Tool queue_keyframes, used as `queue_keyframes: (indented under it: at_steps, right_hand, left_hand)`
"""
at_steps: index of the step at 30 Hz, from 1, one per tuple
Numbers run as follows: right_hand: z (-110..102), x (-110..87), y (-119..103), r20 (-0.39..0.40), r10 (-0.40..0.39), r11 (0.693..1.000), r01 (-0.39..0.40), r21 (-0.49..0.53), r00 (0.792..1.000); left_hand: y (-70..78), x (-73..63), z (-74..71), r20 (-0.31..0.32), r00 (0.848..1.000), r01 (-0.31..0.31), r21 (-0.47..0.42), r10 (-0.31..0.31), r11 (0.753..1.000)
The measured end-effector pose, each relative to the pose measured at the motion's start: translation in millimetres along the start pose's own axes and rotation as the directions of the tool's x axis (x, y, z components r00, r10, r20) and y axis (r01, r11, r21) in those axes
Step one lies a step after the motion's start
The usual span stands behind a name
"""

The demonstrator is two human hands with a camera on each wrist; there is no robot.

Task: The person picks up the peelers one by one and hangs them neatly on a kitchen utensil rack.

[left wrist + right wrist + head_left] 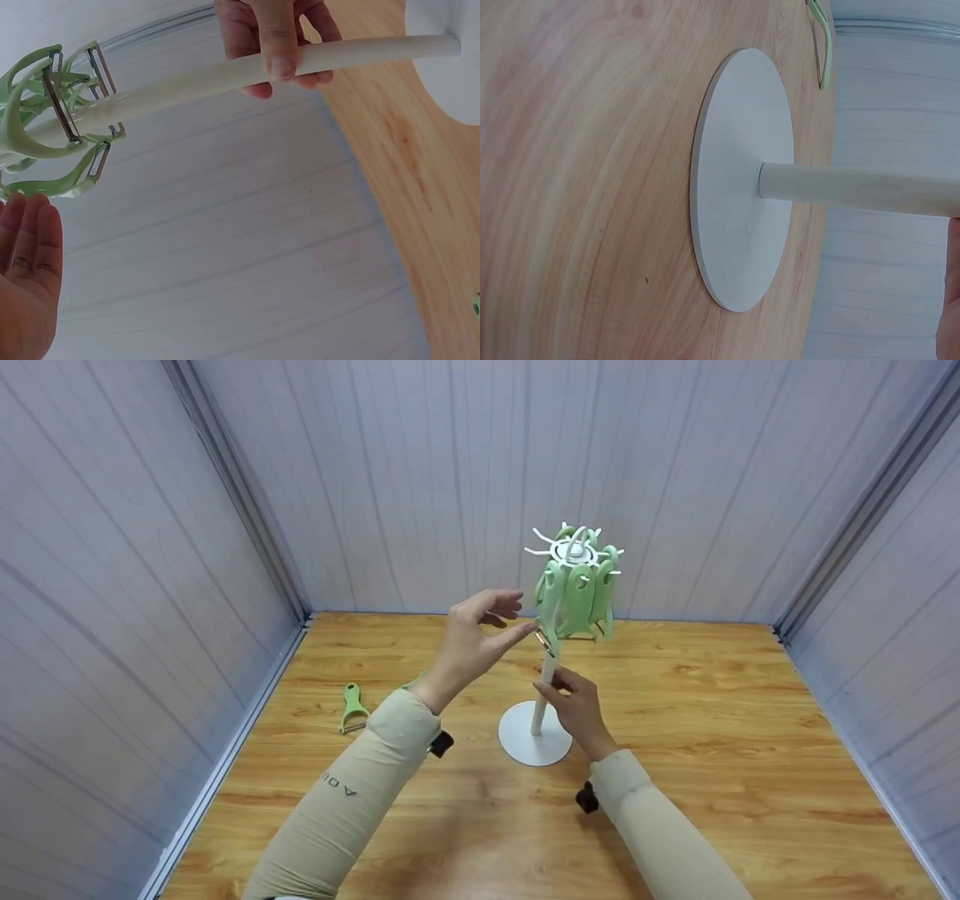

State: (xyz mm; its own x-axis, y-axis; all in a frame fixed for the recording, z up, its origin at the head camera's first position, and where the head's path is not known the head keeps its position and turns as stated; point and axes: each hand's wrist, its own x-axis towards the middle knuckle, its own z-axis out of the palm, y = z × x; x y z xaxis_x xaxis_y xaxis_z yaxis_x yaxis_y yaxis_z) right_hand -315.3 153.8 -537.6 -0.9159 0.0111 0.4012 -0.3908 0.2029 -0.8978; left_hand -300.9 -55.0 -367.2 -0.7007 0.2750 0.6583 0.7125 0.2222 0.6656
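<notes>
A white stand with a round base (517, 744), a slim pole (537, 716) and a ring of hooks (574, 552) stands on the table. Several green peelers (579, 600) hang from the hooks, metal blades downward. My right hand (579, 709) pinches the pole between thumb and fingers, below the peelers. On the left, my left hand (476, 641) is raised beside the nearest hanging peeler, its thumb tip right at the blade end. The left wrist view shows this hand's fingers (46, 244) extended close to a peeler (56, 184).
A loose green peeler (352, 706) lies on the wooden table (712, 720) at the left. Another bit of green (414, 682) peeks out behind my left forearm. Pale panelled walls (390, 487) enclose the table at the back and sides.
</notes>
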Motion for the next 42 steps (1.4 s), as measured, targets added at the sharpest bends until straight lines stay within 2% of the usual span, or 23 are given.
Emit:
queue_keyframes:
  at_steps: [3,9,17,28,34,42]
  right_hand:
    - [-0.9,0.7,-0.5,0.000,0.002,1.000,-0.002,-0.008,1.000]
    - [-2.3,2.4,-3.3,-0.008,0.055,0.998,-0.055,-0.038,0.998]
    - [-2.9,1.4,-3.4,-0.008,0.041,0.997,-0.042,-0.059,0.999]
    - [-1.8,1.6,-2.8,-0.020,0.044,0.998,-0.045,-0.052,0.999]
    - [-0.1,-0.8,-5.9,-0.022,0.069,0.996,-0.070,-0.052,0.997]
    - [4.5,-1.0,-6.3,-0.042,0.061,0.998,-0.060,0.012,0.997]
  left_hand:
    - [-4.6,-2.8,-6.2,-0.016,1.000,-0.001,0.013,0.002,1.000]
    - [-13.9,-8.2,-17.1,-0.029,1.000,0.006,0.038,-0.005,0.999]
    - [-26.9,-16.0,-28.9,-0.041,0.999,0.027,0.088,-0.023,0.996]
    - [-45.6,-28.0,-41.0,-0.075,0.993,0.094,0.107,-0.086,0.990]
    - [-57.3,-38.4,-47.5,-0.062,0.989,0.143,0.129,-0.136,0.981]
    - [-75.8,-49.7,-52.6,-0.061,0.985,0.167,0.185,-0.158,0.969]
